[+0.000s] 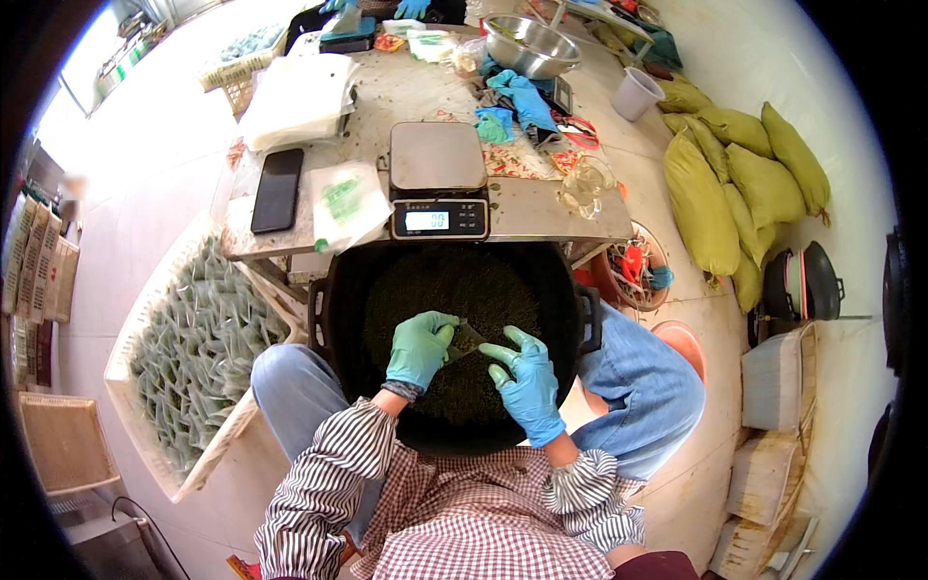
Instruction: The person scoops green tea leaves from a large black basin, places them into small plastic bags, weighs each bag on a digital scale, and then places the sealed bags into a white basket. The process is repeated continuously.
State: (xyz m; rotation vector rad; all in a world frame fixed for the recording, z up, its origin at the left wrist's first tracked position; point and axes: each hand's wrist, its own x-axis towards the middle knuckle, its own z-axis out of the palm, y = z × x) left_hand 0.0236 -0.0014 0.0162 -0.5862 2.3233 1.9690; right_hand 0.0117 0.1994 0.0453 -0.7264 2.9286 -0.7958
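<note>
My left hand (418,350), in a green glove, is closed on a small clear plastic bag (468,333) above a large black tub (332,288) of dark green, finely granular material (435,285). My right hand (527,387), in a blue glove, is at the bag's right edge with fingers bent and apart; whether its fingertips touch the bag is unclear. Just beyond the tub, a digital scale (437,169) with a lit display sits on the metal table (541,222), beside a white bag (343,203) with green printing and a black phone (277,188).
A white crate (124,377) of filled pouches stands left. Plastic sheets (295,97), a steel bowl (532,48) and gloves (522,97) lie on the table. Yellow-green sacks (706,213), a bucket (628,280) of scraps and stacked containers (773,387) are right. A co-worker's gloved hands (411,8) show at the top.
</note>
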